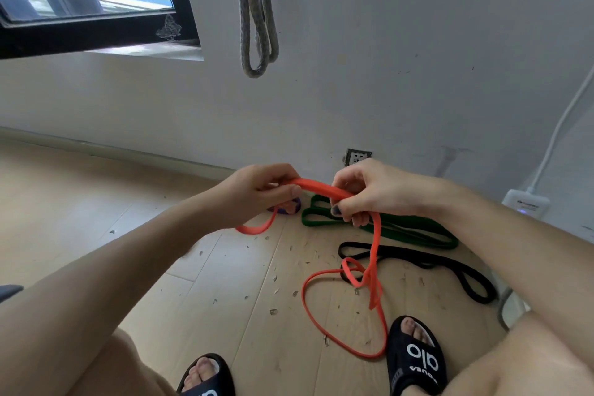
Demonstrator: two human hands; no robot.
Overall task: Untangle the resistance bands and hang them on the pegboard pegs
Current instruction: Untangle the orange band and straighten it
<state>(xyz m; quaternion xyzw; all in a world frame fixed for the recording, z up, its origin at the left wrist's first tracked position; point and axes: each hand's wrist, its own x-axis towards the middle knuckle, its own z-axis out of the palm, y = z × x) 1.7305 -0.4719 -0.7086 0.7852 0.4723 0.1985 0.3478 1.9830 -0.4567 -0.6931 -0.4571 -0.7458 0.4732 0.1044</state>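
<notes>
Both hands hold the orange band (324, 187) taut between them above the floor (96, 202): the left hand (257, 194) has its grip closed around one end, and the right hand (369, 194) pinches it with curled fingers. The rest of the band hangs down in a knotted loop beside the green band (401, 230) and black band (434, 262) on the floor, while a grey band (257, 26) hangs on the wall.

One orange band (374, 244), one green band (414, 230), one black band (427, 259), one grey band (257, 19), two slippers (416, 358)

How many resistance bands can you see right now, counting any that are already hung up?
5, maybe more hidden: the orange band held in both hands, the green band and black band on the floor, a purple band mostly behind the left hand, a grey band hanging on the wall.
</notes>
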